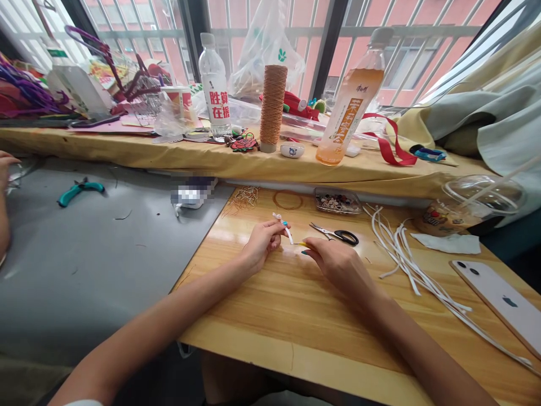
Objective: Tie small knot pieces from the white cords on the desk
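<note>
My left hand (262, 242) pinches a short white cord piece (284, 225) over the wooden table (296, 316), fingers closed around its lower part. My right hand (333, 260) sits just to the right, fingertips pinched on a thin strand (301, 244) that runs toward the white piece. Small black-handled scissors (338, 234) lie just beyond my right hand. A bundle of long white cords (406, 259) spreads on the table to the right.
A thread spool (273, 107), two bottles (350, 101), a bead tray (337, 201) and clutter line the yellow-covered ledge. A phone (502, 301) and a plastic cup (469, 206) lie at right. Teal pliers (79, 190) rest on the grey surface; another person's hand (6, 166) shows at far left.
</note>
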`<state>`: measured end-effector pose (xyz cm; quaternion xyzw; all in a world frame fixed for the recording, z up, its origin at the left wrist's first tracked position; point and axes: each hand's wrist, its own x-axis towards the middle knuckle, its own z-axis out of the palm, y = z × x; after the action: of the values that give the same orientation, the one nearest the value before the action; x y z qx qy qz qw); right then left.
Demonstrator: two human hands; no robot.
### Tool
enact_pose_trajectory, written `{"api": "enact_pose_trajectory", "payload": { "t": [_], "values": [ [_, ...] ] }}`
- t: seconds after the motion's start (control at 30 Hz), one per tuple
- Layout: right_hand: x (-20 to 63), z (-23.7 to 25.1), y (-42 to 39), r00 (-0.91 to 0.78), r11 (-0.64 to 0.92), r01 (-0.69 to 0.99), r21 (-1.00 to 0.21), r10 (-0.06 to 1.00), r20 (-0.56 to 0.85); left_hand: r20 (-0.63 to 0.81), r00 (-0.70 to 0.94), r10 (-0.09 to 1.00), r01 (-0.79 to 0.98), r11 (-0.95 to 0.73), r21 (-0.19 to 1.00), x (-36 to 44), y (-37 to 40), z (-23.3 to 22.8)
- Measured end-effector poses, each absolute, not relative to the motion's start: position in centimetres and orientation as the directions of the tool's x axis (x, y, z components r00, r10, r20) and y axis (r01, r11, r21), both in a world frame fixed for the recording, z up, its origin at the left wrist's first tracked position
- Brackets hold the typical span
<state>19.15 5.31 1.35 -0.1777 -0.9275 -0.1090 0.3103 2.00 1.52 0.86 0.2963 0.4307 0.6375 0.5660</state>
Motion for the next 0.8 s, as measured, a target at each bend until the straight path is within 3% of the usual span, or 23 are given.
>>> {"api": "enact_pose_trajectory", "payload": {
  "t": [0.37, 0.8],
  "values": [
    [19.5, 2.1, 5.1, -0.777, 0.91, 0.327, 0.255, 0.105, 0.62, -0.102, -0.182, 0.978, -0.445, 0.01, 0.895, 2.0, 1.5, 0.9],
    [20.0, 2.4, 5.5, -0.834, 0.888, 0.311, 0.338, 0.084, 0.545, -0.096, -0.169, 0.981, -0.422, 0.016, 0.906, 2.1, 1.4, 1.2]
  ]
}}
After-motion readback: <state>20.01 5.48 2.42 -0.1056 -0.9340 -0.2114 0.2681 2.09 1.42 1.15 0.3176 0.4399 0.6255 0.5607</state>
